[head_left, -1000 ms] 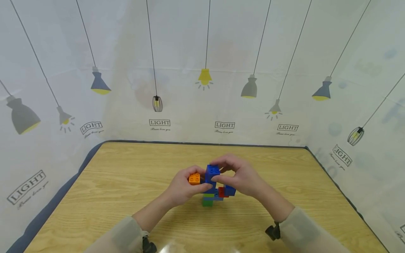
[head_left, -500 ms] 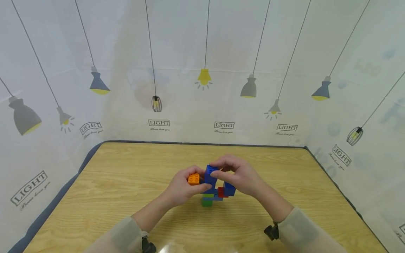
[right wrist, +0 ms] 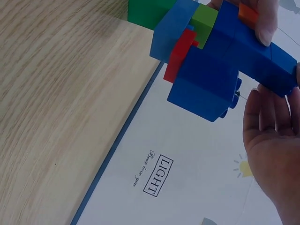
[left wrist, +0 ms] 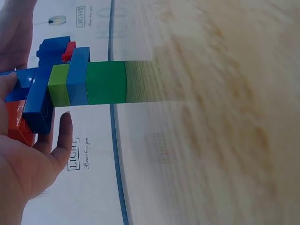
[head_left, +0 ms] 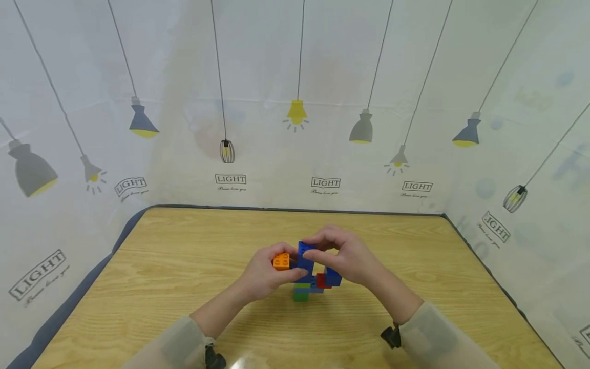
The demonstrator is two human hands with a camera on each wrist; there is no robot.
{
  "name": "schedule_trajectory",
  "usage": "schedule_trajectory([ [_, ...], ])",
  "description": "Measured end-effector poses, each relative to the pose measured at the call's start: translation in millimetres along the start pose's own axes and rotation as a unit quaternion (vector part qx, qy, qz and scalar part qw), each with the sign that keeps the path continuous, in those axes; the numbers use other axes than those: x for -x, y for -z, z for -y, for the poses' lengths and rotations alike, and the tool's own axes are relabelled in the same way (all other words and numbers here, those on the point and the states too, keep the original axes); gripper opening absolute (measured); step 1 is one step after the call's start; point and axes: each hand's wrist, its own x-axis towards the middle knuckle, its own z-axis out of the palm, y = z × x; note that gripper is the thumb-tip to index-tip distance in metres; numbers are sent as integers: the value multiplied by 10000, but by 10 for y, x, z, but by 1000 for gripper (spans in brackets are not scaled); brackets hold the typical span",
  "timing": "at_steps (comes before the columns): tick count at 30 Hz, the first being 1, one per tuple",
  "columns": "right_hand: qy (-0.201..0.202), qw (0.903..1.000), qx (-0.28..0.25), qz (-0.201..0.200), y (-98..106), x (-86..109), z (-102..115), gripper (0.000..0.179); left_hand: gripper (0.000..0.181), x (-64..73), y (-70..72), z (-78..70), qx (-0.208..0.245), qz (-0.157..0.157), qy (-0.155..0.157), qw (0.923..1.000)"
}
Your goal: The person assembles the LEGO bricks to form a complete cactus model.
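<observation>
A building-block structure stands upright on the table. Its base is a green block (left wrist: 107,82), below a light blue block (left wrist: 78,77) and a lime block (left wrist: 59,85). My left hand (head_left: 264,275) grips the dark blue blocks above these, thumb in front, beside an orange block (head_left: 281,261) that juts out left. On top, my right hand (head_left: 351,257) pinches a dark blue block (head_left: 304,249) between thumb and fingers; it sits against the blue part below. To the right, a red block (head_left: 321,280) carries another blue block (head_left: 333,277), partly behind my right hand.
The wooden table (head_left: 184,241) surrounds the structure. A pale curtain (head_left: 258,102) printed with hanging lamps rises along the table's back and side edges. Dark wrist cameras sit on both sleeves.
My right hand has shifted slightly left, and the top blue block has come into line with the blue part below it. My left hand stays nearly still on the structure.
</observation>
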Motion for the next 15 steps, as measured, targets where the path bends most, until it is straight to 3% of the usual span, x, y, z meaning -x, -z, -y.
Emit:
schedule_trajectory([
  [15,49,10000,-25,-70,-22,12,-11,17,30,-10,-4,7,-21,15,-38,10000],
])
